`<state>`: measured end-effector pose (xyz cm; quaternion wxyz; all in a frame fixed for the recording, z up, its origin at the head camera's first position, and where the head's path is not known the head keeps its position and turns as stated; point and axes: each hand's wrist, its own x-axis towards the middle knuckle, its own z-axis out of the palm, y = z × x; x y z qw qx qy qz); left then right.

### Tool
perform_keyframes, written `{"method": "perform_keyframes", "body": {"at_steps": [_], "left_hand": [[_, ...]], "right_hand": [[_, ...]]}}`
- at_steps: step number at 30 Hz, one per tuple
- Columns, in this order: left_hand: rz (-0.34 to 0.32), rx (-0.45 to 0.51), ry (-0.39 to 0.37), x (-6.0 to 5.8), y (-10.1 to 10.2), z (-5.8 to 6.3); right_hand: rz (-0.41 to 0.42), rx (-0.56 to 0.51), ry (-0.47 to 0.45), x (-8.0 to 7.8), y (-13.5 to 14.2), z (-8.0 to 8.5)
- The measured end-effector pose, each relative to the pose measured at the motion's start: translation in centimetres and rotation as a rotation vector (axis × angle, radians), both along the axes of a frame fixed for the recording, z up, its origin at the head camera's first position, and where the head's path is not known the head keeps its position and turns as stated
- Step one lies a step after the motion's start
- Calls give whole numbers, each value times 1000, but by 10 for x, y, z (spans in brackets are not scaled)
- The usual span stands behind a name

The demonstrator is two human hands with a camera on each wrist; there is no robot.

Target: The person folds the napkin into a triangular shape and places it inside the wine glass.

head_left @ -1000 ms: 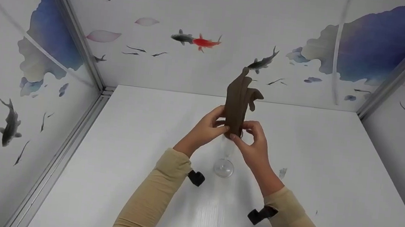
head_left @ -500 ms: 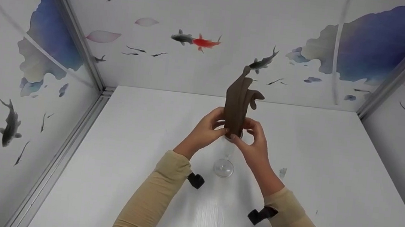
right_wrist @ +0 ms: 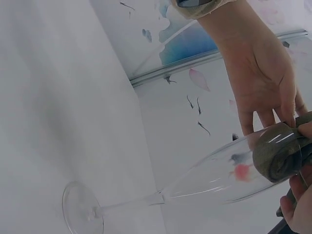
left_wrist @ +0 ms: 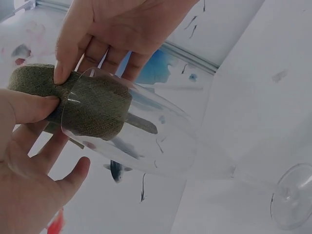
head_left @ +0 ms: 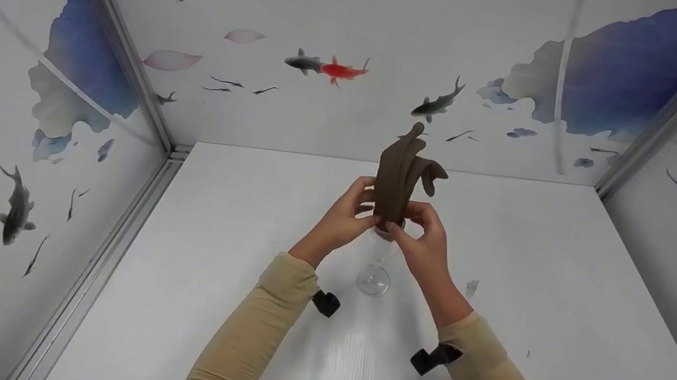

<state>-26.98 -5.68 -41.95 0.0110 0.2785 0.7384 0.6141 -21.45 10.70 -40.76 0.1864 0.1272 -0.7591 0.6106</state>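
Note:
A clear champagne flute (head_left: 373, 280) stands upright on the white table. A brown cloth glove (head_left: 392, 183) sticks up out of its mouth, with limp fingers drooping to the right. In the left wrist view the rolled lower end of the glove (left_wrist: 97, 105) sits inside the rim. My left hand (head_left: 342, 215) pinches the glove from the left, thumb in front at the rim. From the other side my right hand (head_left: 426, 240) pinches it with thumb and fingers. The right wrist view shows the flute's bowl (right_wrist: 214, 180) holding only that rolled end near its mouth.
The white table (head_left: 236, 204) is bordered by white walls painted with fish, petals and blue patches. A small pale scrap or mark (head_left: 471, 288) lies right of the flute. A metal frame (head_left: 111, 254) runs along the left edge.
The glove has sunk lower, and its lower end now shows inside the flute. Its upper fingers have tipped further right. Both hands keep nearly the same place.

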Motion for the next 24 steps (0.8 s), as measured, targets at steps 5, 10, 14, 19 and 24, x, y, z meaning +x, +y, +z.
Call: {"method": "perform_keyframes", "body": {"at_steps": [5, 10, 14, 19, 24], "left_hand": [[23, -38, -22, 3, -1, -2], [19, -55, -48, 8, -1, -5], [27, -122, -86, 13, 0, -10], [86, -274, -74, 17, 4, -15], [134, -315, -1, 17, 7, -16]], "right_hand": [[-36, 11, -30, 4, -4, 2], [-50, 25, -23, 5, -6, 3], [-48, 34, -7, 6, -5, 2], [-42, 27, -20, 6, -6, 2], [-49, 25, -65, 7, -7, 4]]}}
